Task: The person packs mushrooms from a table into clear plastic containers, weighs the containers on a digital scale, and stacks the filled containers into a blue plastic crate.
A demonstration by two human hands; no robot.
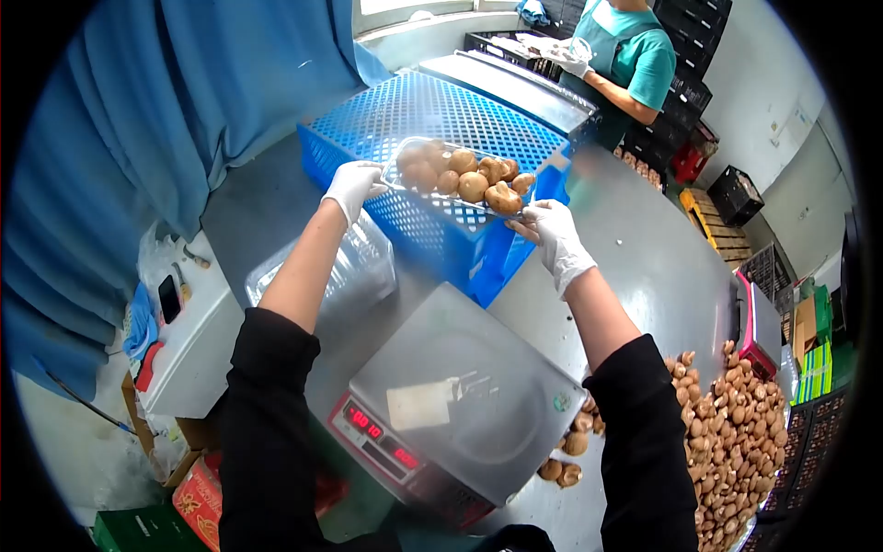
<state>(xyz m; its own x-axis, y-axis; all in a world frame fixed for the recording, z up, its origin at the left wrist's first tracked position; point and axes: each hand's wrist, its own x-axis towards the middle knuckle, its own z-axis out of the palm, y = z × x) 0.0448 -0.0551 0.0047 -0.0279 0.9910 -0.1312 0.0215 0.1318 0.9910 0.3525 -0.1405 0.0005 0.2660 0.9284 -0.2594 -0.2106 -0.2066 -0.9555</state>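
A clear plastic tray of brown mushrooms (473, 187) is held up over the near part of an upturned blue crate (423, 110). My left hand (354, 189), in a white glove, grips the tray's left end. At its right end, my right hand (554, 241), also gloved, has its fingers on the tray's near corner. Empty clear trays (336, 267) are stacked below my left forearm. Nearer to me is a scale (469, 377) with a bare metal plate and red lit digits.
Loose mushrooms (731, 442) are heaped at the right, some beside the scale. A co-worker (635, 60) in a green shirt stands at the back, holding something white. A second scale (759, 327) is at the right edge. A phone (169, 299) lies on a white surface at left.
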